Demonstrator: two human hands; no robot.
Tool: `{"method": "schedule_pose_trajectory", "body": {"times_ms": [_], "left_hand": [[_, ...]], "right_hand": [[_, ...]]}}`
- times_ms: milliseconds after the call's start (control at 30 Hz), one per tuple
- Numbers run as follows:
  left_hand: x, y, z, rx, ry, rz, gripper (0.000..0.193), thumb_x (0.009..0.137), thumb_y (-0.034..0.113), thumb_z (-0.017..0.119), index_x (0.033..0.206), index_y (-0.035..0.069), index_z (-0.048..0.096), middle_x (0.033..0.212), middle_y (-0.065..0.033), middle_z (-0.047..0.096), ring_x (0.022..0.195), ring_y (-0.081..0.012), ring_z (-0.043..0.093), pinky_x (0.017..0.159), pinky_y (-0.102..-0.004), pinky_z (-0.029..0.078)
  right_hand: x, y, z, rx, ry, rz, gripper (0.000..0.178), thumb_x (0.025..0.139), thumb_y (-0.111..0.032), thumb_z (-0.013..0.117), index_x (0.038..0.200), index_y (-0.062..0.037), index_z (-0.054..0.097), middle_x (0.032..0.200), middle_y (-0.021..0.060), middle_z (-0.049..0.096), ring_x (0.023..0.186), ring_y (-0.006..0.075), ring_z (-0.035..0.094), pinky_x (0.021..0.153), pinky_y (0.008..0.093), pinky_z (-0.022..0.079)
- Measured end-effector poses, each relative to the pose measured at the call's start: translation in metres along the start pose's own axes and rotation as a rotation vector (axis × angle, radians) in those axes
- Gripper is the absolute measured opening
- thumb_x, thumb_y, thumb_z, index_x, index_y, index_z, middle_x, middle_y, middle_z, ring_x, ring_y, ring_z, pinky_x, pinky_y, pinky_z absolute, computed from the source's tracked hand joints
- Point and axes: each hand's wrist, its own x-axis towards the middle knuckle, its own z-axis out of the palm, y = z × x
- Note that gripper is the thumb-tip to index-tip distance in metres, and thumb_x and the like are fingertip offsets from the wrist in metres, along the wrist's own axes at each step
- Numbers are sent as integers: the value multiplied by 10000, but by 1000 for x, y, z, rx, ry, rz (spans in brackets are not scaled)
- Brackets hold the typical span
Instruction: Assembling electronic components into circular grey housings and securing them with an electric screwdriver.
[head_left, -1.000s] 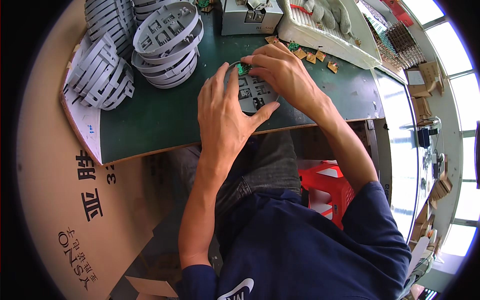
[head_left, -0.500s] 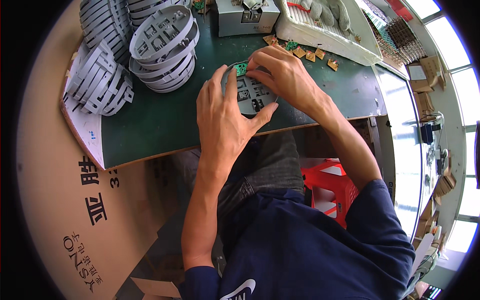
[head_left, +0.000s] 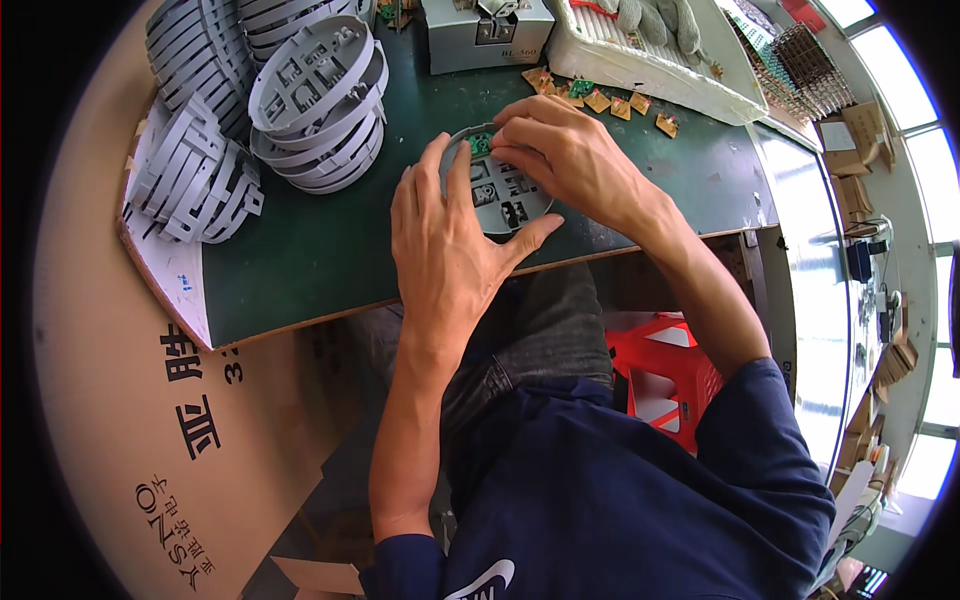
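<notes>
On the green table before me lies a round grey plastic housing (head_left: 498, 193) with cut-outs and dark fittings inside. My left hand (head_left: 440, 225) grips it, fingers along its left side and thumb at the near right rim. A small green circuit board (head_left: 480, 144) sits inside the housing at its far edge. Bent over that board, my right hand (head_left: 568, 150) has its thumb and fingertips closed together at the board's right end. The fingers partly cover the board and the far right rim.
Stacks of grey round housings (head_left: 315, 85) stand at the left, some in a white tray (head_left: 180, 285). Several small brown boards (head_left: 620, 108) lie beyond my right hand. Behind are a grey box (head_left: 485, 45) and a white foam tray (head_left: 660, 80) with gloves. A red stool (head_left: 665, 370) is below.
The green board's far end appears to sit lower in the housing. My right fingertips have shifted slightly on it, while my left hand keeps its hold. The whole view has tilted a little.
</notes>
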Motion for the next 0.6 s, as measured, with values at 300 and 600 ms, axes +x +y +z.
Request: {"method": "schedule_pose_trajectory", "body": {"times_ms": [300, 600], "left_hand": [[6, 0, -8, 198, -47, 89, 887, 794, 688, 738, 1252, -62, 619, 1327, -193, 582, 1173, -350, 582, 1011, -478, 487], [6, -7, -2, 134, -21, 110, 904, 790, 673, 760, 1276, -71, 590, 1359, -211, 568, 1219, -391, 560, 1074, -515, 451]], "right_hand": [[-1, -4, -8, -62, -74, -20, 136, 945, -104, 699, 1027, 3, 716, 1155, 139, 671, 1062, 332, 661, 925, 415, 554], [39, 4, -24, 186, 291, 334, 289, 952, -173, 736, 1150, 30, 680, 1110, 169, 747, 988, 298, 745, 844, 381, 584]]}}
